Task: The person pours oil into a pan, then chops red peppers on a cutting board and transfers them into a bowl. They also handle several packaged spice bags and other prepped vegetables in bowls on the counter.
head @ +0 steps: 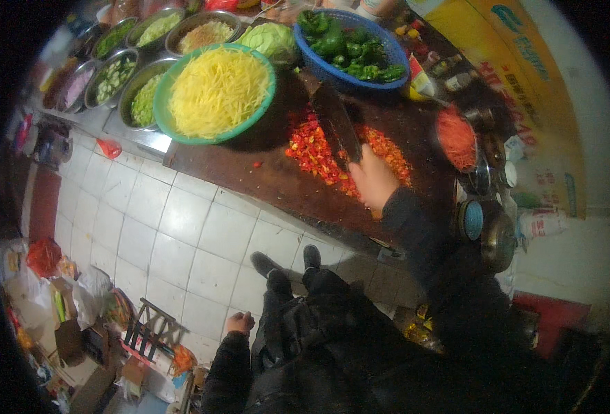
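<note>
My right hand (373,178) grips the handle of a wide, dark-bladed cleaver (336,124) over a brown cutting board (279,181). Chopped red chilli peppers (315,150) lie on both sides of the blade; the hand is slightly blurred. My left hand (240,323) hangs low beside my body, away from the board, its fingers curled, with nothing visible in it. Beyond the chopped peppers stands a blue plastic basket (351,77) of green peppers (343,46). To its left a green bowl (214,138) holds yellow shreds (217,93), next to a green cabbage (268,41).
Several metal bowls (123,101) of cut vegetables stand at the back left. Orange-red shreds (456,138) fill a container at the board's right, near a blue-lidded jar (473,220) and a metal pot (497,240). A black rack (149,328) and bags (90,290) lie lower left.
</note>
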A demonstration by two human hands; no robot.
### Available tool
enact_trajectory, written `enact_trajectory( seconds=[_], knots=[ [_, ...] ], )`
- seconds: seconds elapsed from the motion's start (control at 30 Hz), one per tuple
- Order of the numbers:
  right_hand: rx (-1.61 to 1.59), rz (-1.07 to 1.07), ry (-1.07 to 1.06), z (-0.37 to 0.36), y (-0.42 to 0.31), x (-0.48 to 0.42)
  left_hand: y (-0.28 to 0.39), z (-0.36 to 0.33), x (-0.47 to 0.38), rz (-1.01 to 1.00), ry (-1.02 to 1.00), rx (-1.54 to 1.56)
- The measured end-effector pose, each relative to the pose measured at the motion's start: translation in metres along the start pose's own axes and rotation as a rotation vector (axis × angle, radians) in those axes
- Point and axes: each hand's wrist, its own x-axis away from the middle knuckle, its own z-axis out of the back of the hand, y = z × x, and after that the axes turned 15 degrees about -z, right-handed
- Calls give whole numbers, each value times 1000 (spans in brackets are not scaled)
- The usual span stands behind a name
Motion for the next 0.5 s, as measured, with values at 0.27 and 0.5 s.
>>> enact_trajectory(
  seconds=[0.27,0.5],
  knots=[
    [158,151,268,6,20,5,-1,-8,1,26,-14,22],
    [161,-13,-2,32,29,8,14,-27,15,7,22,37]
  ],
)
